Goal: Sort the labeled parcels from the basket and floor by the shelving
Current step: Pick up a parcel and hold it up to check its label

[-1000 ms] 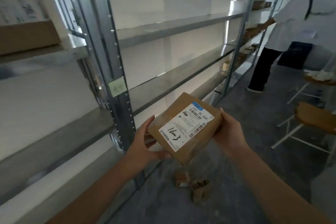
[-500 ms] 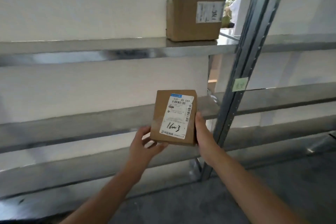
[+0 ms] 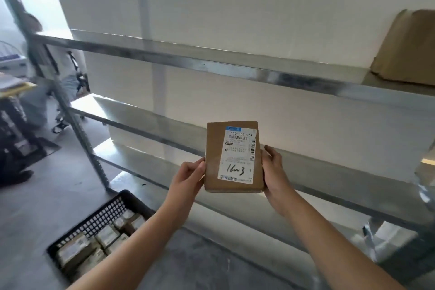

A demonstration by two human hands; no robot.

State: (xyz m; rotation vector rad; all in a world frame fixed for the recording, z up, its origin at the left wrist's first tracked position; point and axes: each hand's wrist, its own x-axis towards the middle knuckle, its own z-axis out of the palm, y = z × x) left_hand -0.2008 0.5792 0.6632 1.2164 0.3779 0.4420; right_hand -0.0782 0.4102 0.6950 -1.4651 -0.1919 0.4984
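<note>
Both hands grip one labeled parcel (image 3: 233, 156) upright before the metal shelving (image 3: 211, 66): left hand (image 3: 188, 175), right hand (image 3: 274, 172). A black basket (image 3: 98, 219) of parcels sits below-left of it.

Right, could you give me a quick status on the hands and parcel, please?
Left hand and right hand grip the parcel by its sides. Parcel upright, label facing camera, before the shelf. Nothing between them.

Daylight pours in at upper left of your frame, blown out white. Glare streaks along metal shelf edges (image 3: 270, 76). Label (image 3: 237, 155) on parcel (image 3: 211, 172) sharp at centre. Basket (image 3: 103, 211) lower left motion-blurred; your right edge smeared, straight lines bowed.
</note>
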